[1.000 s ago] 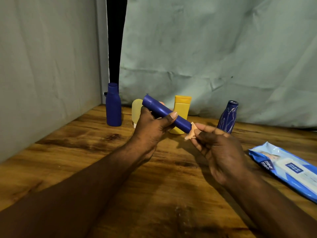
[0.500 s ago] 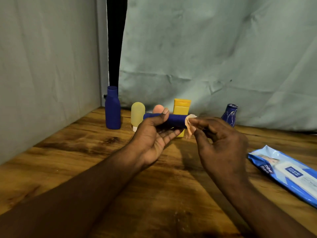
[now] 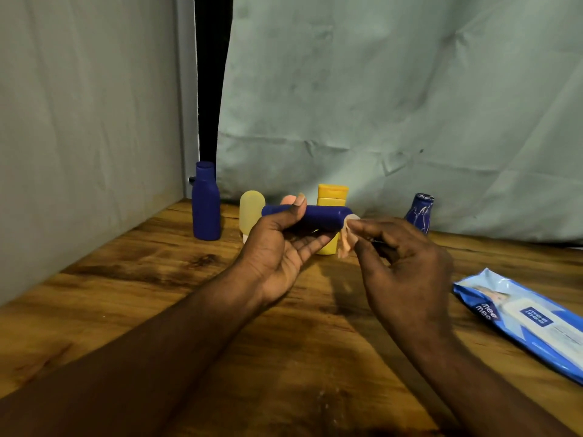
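1. The desk (image 3: 126, 294) carries a wipes pack (image 3: 520, 316) on its right side.
2. The left hand (image 3: 277, 250) grips the tube (image 3: 321, 217), level above the desk, thumb on top.
3. The right hand (image 3: 407, 266) pinches a small cloth (image 3: 347, 244) against the tube's right end.

Worktop: brown wood-grain board (image 3: 126, 294) with dark knots.
Back left: tall blue bottle (image 3: 206, 205), upright near the corner.
Beside it: pale yellow tube (image 3: 250, 207), upright.
Back middle: yellow bottle (image 3: 332, 194), upright, partly hidden.
Back right: small dark blue bottle (image 3: 421, 212), upright.
Right side: blue wipes pack (image 3: 523, 320), lying flat, well apart from the bottles.
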